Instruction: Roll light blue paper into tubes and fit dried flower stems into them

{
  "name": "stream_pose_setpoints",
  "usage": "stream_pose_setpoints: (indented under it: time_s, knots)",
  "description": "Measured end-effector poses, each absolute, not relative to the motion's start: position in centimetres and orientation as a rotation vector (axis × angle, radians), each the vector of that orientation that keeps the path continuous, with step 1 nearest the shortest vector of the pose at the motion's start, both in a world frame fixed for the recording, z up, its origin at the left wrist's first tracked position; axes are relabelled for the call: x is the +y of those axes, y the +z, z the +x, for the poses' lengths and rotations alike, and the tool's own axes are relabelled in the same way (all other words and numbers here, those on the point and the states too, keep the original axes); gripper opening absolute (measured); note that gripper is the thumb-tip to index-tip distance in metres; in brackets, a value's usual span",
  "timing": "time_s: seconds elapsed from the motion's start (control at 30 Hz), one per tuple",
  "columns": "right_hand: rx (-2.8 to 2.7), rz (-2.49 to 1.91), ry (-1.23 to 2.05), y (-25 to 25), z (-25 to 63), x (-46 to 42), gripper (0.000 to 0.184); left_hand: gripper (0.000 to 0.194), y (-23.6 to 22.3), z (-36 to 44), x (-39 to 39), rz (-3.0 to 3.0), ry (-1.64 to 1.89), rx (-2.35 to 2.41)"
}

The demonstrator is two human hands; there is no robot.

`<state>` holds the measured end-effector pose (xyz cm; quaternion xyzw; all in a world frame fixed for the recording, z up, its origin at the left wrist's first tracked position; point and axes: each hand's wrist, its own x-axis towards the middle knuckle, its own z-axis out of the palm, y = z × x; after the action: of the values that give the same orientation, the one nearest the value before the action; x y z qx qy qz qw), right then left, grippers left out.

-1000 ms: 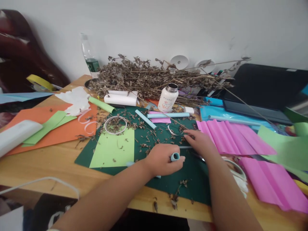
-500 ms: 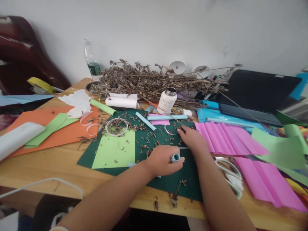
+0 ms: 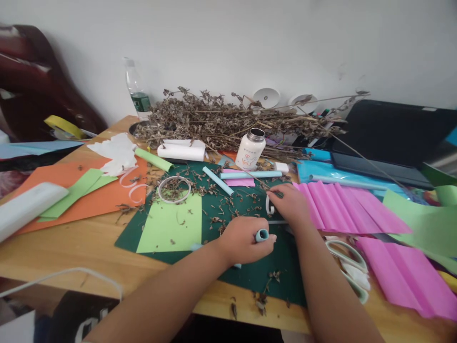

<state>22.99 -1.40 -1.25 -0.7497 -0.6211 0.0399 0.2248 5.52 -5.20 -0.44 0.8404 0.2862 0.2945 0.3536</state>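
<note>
1. Head camera on my screen: two bare hands sit close together over a dark green mat (image 3: 285, 271) on a wooden bench (image 3: 96, 243).
2. I see the left hand (image 3: 246, 238) curled into a fist around a light-blue paper tube (image 3: 262, 235); the tube's open end pokes out beside the thumb, facing me.
3. I have the right hand (image 3: 290, 202) just above and beside it, mostly closed, thumb and fingertips pinching a white curled strip (image 3: 268, 206). Its outer fingers are partly hidden, so I cannot tell how tightly they fold.
4. Beneath the left wrist I make out pale blue paper (image 3: 196, 247); I cannot tell whether that is one piece or two.
5. Beyond the hands, two blue rolls (image 3: 217, 180) lie near an open white flask (image 3: 251, 150), which stands upright. One roll rests across a pink slip (image 3: 239, 182).
6. To the left, I have a white ring (image 3: 174, 202) lying partly over a light-green sheet (image 3: 160, 228), with dry leaf bits scattered about.
7. On the right I see pleated pink paper (image 3: 332, 207) and pale-handled scissors (image 3: 358, 289); a heap of dried plants (image 3: 214, 114) runs along the wall.
</note>
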Motion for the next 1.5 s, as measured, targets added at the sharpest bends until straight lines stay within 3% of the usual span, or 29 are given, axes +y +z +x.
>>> stream_pose_setpoints:
  time_s: [0.53, 0.77, 0.93, 1.5]
  knots:
    - [-1.369, -1.562, 0.550, -1.1, 22.6, -3.0, 0.017, 0.027, -0.4, 5.4, -5.2, 2.069, 0.791, 0.795]
    - [-1.404, -1.503, 0.521, -0.8, 22.4, -3.2, 0.028, 0.025, -0.6, 5.5, -5.2, 2.071, 0.787, 0.790]
    - [-1.468, -1.546, 0.494, -0.5, 22.3, -3.4, 0.018, 0.025, -0.6, 5.5, -5.2, 2.061, 0.786, 0.799]
    - [-1.595, -1.554, 0.451, -0.6, 22.0, -3.5, 0.014, 0.027, -0.5, 5.5, -5.2, 2.036, 0.817, 0.790]
